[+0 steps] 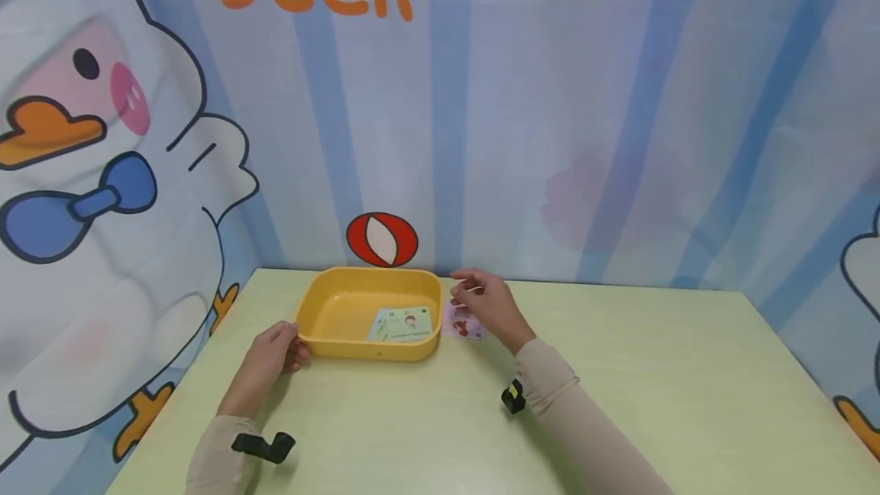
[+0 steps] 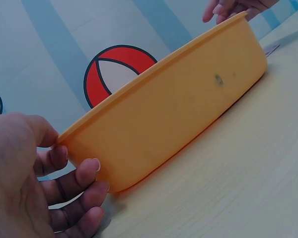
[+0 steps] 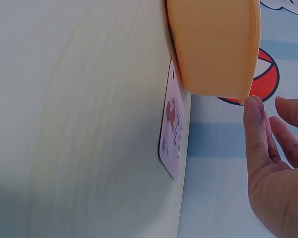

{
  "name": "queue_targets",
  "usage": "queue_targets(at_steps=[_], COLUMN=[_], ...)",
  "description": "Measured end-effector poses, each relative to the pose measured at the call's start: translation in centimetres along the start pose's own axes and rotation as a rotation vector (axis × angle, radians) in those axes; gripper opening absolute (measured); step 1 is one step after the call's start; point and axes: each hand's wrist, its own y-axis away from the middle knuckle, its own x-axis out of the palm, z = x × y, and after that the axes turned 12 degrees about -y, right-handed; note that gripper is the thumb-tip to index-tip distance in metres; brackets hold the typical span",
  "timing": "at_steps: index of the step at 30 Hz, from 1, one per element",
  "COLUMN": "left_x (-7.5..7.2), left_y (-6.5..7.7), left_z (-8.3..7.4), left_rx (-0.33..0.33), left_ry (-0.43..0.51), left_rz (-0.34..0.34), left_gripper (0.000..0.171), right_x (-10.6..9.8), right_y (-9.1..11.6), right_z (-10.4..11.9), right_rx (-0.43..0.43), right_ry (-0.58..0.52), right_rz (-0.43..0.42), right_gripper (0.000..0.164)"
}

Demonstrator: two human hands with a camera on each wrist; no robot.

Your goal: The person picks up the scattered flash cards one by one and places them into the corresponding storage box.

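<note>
A yellow plastic bin (image 1: 337, 347) stands near the back left of the table. Its front left corner is pinched at the rim between thumb and index finger of my left hand (image 2: 54, 178), the other fingers bent beside the wall. Inside lie several overlapping picture cards (image 1: 411, 323), the top one showing a small figure and printed text. Just outside the bin's right wall, a pink card (image 3: 172, 124) with a brown dog and the word "dog" lies flat on the table. Over that card my right hand (image 1: 490, 310) hovers, fingers loosely bent and holding nothing, fingertips close to the right rim.
The pale yellow-green table (image 1: 639, 388) meets a blue striped backdrop (image 1: 495, 136) at its back edge. Printed on the cloth are ducks and a red-and-white ball (image 1: 364, 235). Black wrist cameras (image 1: 264, 447) sit at both sleeves.
</note>
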Motion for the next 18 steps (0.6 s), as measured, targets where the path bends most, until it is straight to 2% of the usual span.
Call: queue_targets(at_steps=[9, 18], left_x=[-0.1, 0.0], left_y=[0.1, -0.1], left_z=[0.2, 0.1], left_rx=[-0.016, -0.017], left_ry=[0.006, -0.005], left_rz=[-0.001, -0.002], left_gripper=[0.037, 0.037], right_x=[-1.5, -3.2], right_y=[0.4, 0.6], right_z=[-0.6, -1.0], right_rx=[-0.01, 0.008], right_ry=[0.046, 0.119], right_rz=[0.04, 0.025], right_gripper=[0.035, 0.037])
